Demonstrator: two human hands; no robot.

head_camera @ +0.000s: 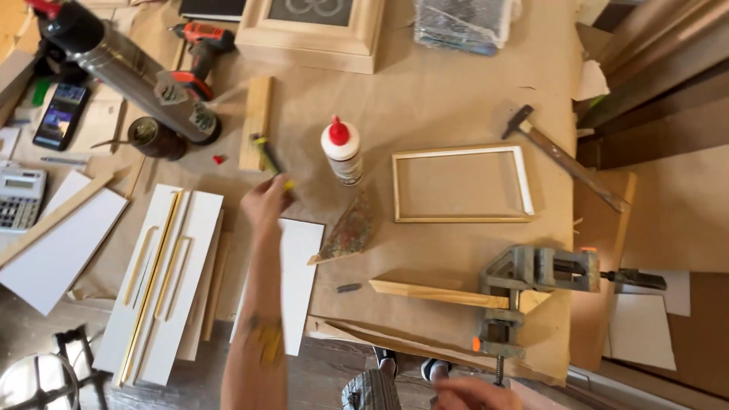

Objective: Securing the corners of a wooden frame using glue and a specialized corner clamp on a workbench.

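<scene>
1. Two hands were in view; the left hand (266,201) reached out over the paper-covered workbench (425,99) with its fingers closed around a slim yellow-green tool (269,158), probably a marker or a small driver, which rose tilted from the fist towards the far side of the bench.
2. Only part of the right hand (474,393) showed at the bottom edge, just below the screw of the metal corner clamp (516,292); whether it was open or closed could not be told.
3. Just beyond the tip of the tool lay a short wooden block (257,121), and a white glue bottle (342,150) with a red cap stood upright to its right.
4. A white board (296,281) lay under the left forearm, and a triangular speckled piece (351,228) rested between it and the glue bottle.
5. A thin rectangular frame (462,184) of wood and white moulding lay flat to the right, well apart from the left hand, with a hammer (562,158) lying beyond it.
6. The corner clamp held a mitred strip of wood (437,292) at the near edge of the bench.
7. Gold strips (156,262) lay on white panels at the left, near a calculator (19,197), a phone (61,114) and a cordless drill (199,55).
</scene>
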